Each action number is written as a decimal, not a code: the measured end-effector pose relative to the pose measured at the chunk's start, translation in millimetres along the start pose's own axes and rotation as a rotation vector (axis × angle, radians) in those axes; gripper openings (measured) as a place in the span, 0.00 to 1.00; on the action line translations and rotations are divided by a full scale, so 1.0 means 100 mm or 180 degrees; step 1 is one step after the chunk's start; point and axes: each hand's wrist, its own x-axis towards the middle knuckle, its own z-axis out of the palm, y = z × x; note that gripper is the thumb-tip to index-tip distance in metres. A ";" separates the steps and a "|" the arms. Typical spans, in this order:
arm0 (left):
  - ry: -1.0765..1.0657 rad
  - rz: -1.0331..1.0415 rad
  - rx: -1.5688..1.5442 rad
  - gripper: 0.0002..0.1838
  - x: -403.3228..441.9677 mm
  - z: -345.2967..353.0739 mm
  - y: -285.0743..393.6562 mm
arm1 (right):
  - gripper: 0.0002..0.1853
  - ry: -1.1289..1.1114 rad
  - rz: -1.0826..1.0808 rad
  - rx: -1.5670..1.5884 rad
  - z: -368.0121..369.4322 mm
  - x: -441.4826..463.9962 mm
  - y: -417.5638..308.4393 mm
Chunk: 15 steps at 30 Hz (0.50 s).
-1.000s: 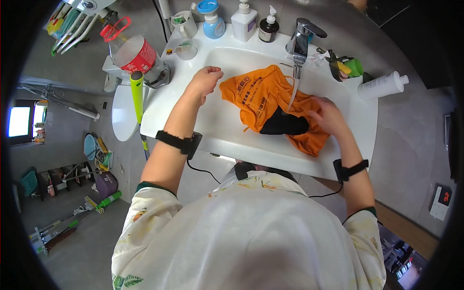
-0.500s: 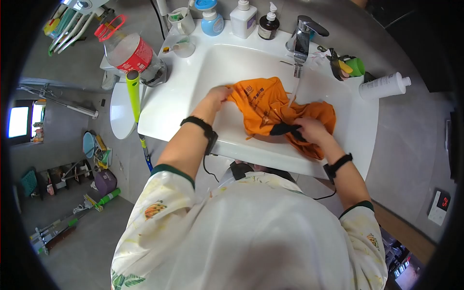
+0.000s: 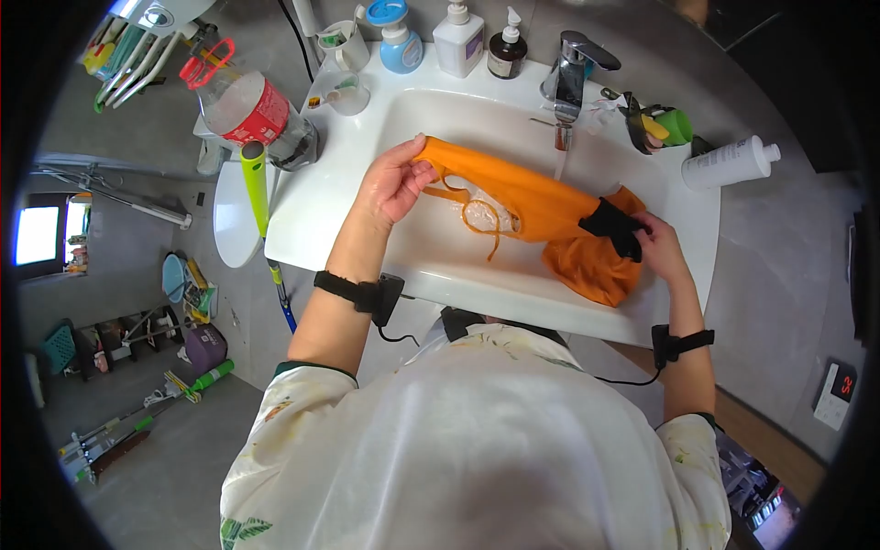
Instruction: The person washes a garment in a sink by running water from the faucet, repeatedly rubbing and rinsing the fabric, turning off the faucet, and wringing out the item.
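An orange cloth [image 3: 522, 192] with thin straps stretches across the white sink [image 3: 412, 266]. Its upper left corner is pinched in my left hand [image 3: 396, 181], over the basin's left side. My right hand [image 3: 662, 247], at the right side of the basin, has its fingers closed on a black cloth [image 3: 612, 225] that lies against the orange one. Part of the orange cloth rests bunched on the basin floor below. Water runs from the chrome faucet [image 3: 568, 78] behind the cloth. Through the strap loop, bubbly water shows.
Pump bottles [image 3: 458, 41] and a white cup [image 3: 345, 46] line the back edge. A large red-labelled bottle [image 3: 257, 110] stands at the left, near a green-handled pole [image 3: 254, 183]. At the right are a green cup [image 3: 674, 128] and a white bottle [image 3: 731, 163] lying tilted.
My left hand has taken hold of the orange cloth's corner and raised it, turning the printed side out of view. My right hand has moved right with the black cloth.
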 end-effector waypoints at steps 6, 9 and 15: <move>-0.0052 -0.0356 -0.0107 0.08 -0.20 0.59 -0.04 | 0.20 0.1049 -0.1803 -0.1160 0.57 0.03 -0.49; -0.0353 -0.0212 0.0299 0.08 -0.27 0.84 -0.06 | 0.22 0.0705 -0.1784 -0.0979 0.78 0.00 -0.93; -0.0985 0.0105 0.0561 0.09 -0.32 1.28 0.00 | 0.32 -0.0694 -0.1892 -0.1593 1.33 0.14 -0.99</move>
